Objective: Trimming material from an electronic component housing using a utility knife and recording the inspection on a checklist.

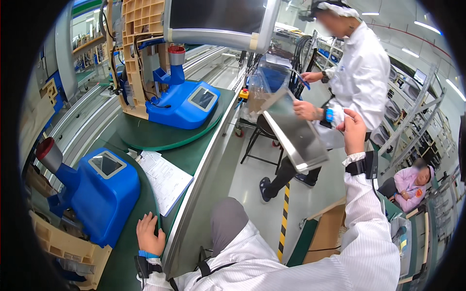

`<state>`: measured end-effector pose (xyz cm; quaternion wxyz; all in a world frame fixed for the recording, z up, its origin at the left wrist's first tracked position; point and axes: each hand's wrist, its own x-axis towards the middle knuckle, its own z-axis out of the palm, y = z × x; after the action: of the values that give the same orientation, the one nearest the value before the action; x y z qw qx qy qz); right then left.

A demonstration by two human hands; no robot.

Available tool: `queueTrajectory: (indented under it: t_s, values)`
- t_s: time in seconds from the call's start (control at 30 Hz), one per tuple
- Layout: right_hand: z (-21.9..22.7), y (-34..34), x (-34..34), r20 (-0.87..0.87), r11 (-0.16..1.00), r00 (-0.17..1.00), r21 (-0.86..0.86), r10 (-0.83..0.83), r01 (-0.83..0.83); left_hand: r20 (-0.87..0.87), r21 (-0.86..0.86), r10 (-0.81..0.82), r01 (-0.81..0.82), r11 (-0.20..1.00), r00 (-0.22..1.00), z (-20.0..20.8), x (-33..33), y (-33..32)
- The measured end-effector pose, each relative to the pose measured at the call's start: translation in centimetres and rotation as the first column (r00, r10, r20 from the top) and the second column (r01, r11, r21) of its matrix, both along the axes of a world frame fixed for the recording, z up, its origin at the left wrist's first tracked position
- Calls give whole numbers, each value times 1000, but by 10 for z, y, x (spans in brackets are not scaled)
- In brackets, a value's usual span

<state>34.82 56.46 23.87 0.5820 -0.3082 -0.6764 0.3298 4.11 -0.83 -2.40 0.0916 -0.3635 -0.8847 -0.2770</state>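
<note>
My left hand (150,235) rests flat on the green turntable mat (127,264), fingers outstretched and holding nothing. It lies beside a blue machine housing (108,199) with a small screen and a red-topped grey cup. My right hand (353,130) is raised with its fingers curled together, close to a co-worker's white cuff and blue wristband (330,115). Whatever is between those fingers, if anything, I cannot make out. In front of it, a co-worker's hand (307,110) is at a grey flat panel (298,133) with a bright metal edge, blurred by motion.
Printed sheets (166,182) lie on the bench between two turntables. A second blue housing (182,104) stands farther off, below a monitor (216,17). The standing co-worker (361,72) also holds a thin blue tool (303,81). A folding stool (264,138) and a cardboard box (327,233) stand nearby.
</note>
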Motion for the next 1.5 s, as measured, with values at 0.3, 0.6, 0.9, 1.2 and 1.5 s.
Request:
queueTrajectory:
  t_s: [0.3, 0.6, 0.9, 1.2, 1.5]
  values:
    - [-43, 73, -9, 88, 972, 984, -194, 155, -135, -2, -14, 0, 0, 1000, 1000, 2, 1, 2]
    - [-78, 145, -91, 628, 913, 749, -400, 210, 80, 12, -8, 0, 1, 1000, 1000, 0, 4, 2]
    - [-117, 191, -96, -127, 565, 975, -798, 184, -211, 27, -25, 33, -32, 999, 999, 20, 8, 10]
    - [-109, 126, -78, -400, 311, 730, -714, 554, -627, 80, 7, 97, -98, 995, 992, 14, 21, -27]
    - [-119, -110, -145, -434, -236, 49, -578, 900, -781, 202, 98, 446, -471, 877, 872, 33, 71, -149]
